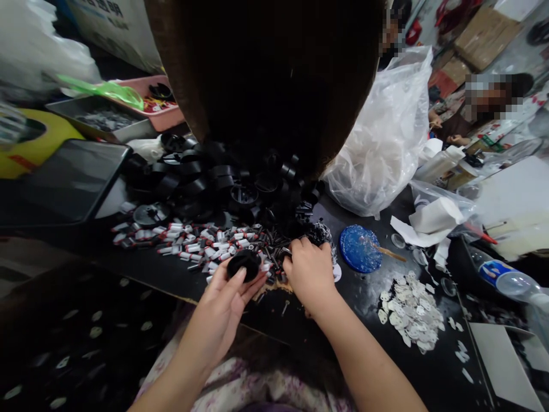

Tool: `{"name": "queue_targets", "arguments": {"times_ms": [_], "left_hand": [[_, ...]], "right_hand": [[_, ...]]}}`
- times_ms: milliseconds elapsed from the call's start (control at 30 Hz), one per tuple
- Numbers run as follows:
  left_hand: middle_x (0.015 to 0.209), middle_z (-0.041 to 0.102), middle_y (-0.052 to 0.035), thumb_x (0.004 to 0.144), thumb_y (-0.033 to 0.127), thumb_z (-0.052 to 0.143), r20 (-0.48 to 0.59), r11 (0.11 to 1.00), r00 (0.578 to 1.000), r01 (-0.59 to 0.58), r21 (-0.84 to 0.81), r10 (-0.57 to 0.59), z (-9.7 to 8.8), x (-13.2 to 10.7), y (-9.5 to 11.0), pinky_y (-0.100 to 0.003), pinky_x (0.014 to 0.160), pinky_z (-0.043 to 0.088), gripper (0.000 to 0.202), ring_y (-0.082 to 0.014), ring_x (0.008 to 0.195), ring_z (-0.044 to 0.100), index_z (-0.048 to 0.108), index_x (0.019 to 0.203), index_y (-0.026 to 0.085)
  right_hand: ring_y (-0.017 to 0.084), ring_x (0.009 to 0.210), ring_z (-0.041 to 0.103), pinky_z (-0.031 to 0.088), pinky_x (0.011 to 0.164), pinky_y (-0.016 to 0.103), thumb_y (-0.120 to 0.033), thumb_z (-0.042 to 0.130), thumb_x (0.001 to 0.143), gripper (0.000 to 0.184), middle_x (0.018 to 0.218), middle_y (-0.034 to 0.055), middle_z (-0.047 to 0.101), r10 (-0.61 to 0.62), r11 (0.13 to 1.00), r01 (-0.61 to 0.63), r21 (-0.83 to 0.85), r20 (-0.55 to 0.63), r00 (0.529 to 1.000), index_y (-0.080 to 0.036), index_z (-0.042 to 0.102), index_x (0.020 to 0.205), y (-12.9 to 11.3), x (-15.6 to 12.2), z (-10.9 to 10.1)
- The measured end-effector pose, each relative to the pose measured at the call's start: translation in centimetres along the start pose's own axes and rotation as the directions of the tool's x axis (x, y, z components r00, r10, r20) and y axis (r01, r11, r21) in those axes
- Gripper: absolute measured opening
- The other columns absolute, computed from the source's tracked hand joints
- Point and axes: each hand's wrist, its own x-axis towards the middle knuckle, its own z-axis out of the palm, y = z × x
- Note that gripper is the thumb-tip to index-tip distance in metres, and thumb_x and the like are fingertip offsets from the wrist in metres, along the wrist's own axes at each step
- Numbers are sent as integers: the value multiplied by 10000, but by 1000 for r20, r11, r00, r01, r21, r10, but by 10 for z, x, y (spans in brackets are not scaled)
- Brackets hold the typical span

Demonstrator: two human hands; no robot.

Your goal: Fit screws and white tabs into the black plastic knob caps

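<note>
A round black plastic cap (pixel 244 264) with a hollow middle is gripped in my left hand (pixel 227 303), thumb across its near side. My right hand (pixel 311 269) is just to its right, fingers curled down at the edge of a heap of dark springs (pixel 270 243). A small dark tip shows by its thumb, too small to name. Left of the springs spreads a pile of small white-and-grey parts with red ends (pixel 214 243). Behind them lie many black plastic rings and caps (pixel 189 171).
A large, dark-mouthed container (pixel 180 68) stands behind the black parts. To the right are a blue lid (pixel 360 249) with a wooden stick (pixel 390 252), a heap of flat white pieces (pixel 412 312) and a clear plastic bag (pixel 381 137). Another person (pixel 454 123) sits at far right.
</note>
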Motion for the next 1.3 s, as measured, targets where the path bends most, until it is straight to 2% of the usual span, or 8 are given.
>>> {"name": "queue_targets", "arguments": {"times_ms": [200,533,600,733,833,967,1133,1300], "left_hand": [[1033,755,-67,840,258,708,49,996,999,6,-90,-2,18,1,1,-427,986,524,183,-239,990,708,649,1008,215],[1028,760,-36,825,253,730,66,984,998,17,-176,-5,28,12,-1,-470,1047,472,148,-242,1051,702,632,934,239],[1025,763,-40,837,251,715,75,987,997,8,-161,4,27,9,-1,-446,1045,476,149,-228,1026,709,645,968,236],[994,774,-47,849,245,700,74,990,997,11,-142,-1,27,0,-2,-413,1014,509,149,-211,973,720,677,995,222],[993,781,-59,842,271,711,83,987,995,71,-144,-60,27,-8,-5,-417,1004,523,154,-224,970,724,703,984,212],[1028,782,-71,836,288,716,91,976,987,147,-163,-133,26,-14,-9,-409,1002,531,170,-236,997,720,724,985,206],[999,782,-48,799,312,755,75,988,991,116,-100,-109,25,-18,-12,-431,1016,524,180,-242,981,723,731,958,231],[987,781,-9,756,326,791,42,998,998,43,-38,-42,21,-25,-16,-319,944,568,224,-211,997,712,725,965,280]], "right_hand": [[152,867,648,376,826,291,-217,546,932,46,931,-13,711,-19,978,20,210,-3,1000,-208,590,944,9,-20,0],[176,752,551,393,770,307,-129,583,830,73,825,6,664,-53,912,114,394,-162,985,-200,595,847,8,-35,16],[174,750,567,423,726,291,-160,583,826,68,827,7,663,36,829,53,557,-148,988,-204,595,876,9,-37,14],[134,649,565,439,581,236,-302,600,862,109,776,-18,639,197,512,-47,858,-64,978,-215,612,926,9,-43,5],[108,598,533,437,562,221,-332,632,854,121,734,-38,613,233,414,-34,910,-70,970,-218,638,893,8,-47,-3],[121,654,573,470,609,232,-315,646,851,102,760,-26,638,233,438,-18,899,-94,968,-217,653,875,7,-52,-7],[170,828,629,497,745,288,-238,613,870,63,864,9,686,169,612,19,791,-153,974,-225,674,883,8,-59,-10],[156,819,649,506,762,277,-233,654,864,41,891,1,722,209,541,-33,840,-97,973,-226,694,870,9,-65,-13]]}}
